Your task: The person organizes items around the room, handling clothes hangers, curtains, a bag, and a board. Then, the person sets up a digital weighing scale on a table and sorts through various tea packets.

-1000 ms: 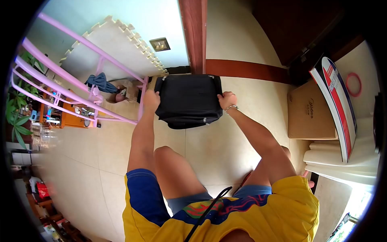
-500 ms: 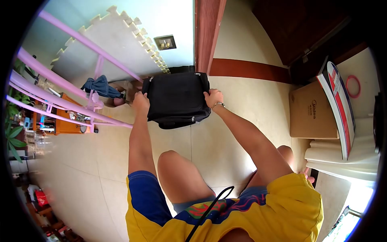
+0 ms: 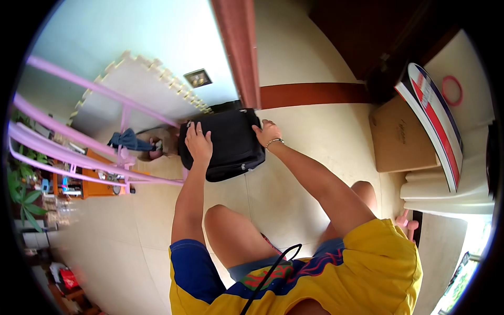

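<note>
A black fabric bag with zips stands on the tiled floor in front of me, close to the wall corner. My left hand lies on the left part of its top with the fingers spread. At the bag's right edge is my right hand, wearing a beaded bracelet; its thumb rests on the top edge and its other fingers close around the side, partly hidden.
A pink metal frame stands at left, with a blue cloth tied to it. Grey foam mats lean on the wall. To the right are a cardboard box and a large white, red and blue board.
My left hand has moved from the bag's left edge onto its top, and its fingers have spread. My right hand stays at the right edge. The camera view has shifted and tilted.
</note>
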Available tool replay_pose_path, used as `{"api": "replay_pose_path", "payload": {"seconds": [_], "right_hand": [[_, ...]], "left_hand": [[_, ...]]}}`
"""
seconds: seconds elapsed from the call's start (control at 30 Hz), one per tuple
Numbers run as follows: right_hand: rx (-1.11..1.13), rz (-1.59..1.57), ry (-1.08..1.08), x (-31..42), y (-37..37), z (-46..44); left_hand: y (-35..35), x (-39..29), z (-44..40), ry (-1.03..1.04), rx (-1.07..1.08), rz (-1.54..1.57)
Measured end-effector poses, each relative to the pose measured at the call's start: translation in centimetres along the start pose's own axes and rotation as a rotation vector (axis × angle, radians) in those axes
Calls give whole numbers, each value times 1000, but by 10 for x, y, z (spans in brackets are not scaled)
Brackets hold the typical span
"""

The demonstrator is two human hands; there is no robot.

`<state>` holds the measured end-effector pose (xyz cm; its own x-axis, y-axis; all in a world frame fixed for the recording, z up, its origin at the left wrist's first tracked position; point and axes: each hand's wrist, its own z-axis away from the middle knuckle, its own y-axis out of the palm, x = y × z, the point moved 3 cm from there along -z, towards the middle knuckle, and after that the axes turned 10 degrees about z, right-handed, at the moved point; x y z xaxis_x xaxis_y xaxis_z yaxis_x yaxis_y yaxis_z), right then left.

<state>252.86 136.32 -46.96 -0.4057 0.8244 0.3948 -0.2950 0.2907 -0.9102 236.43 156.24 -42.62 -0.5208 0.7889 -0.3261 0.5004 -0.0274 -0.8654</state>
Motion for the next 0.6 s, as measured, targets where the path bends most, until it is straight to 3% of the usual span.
{"api": "replay_pose_path", "payload": {"seconds": [0.03, 0.1, 0.17, 0.4, 0.6], "right_hand": [[-11, -4, 20, -9, -9, -2], [-190, 21, -52, -25, -33, 3], [-134, 21, 7, -48, -75, 12], [-218, 135, 180, -121, -263, 48], [-270, 104, 380, -172, -400, 105]], "left_hand": [[1, -23, -3, 158, 16, 20], [1, -72, -9, 223, 97, 26], [-6, -137, -17, 378, 164, 3], [-68, -380, -43, 601, 372, 179], [-150, -528, -35, 741, 506, 274]]}}
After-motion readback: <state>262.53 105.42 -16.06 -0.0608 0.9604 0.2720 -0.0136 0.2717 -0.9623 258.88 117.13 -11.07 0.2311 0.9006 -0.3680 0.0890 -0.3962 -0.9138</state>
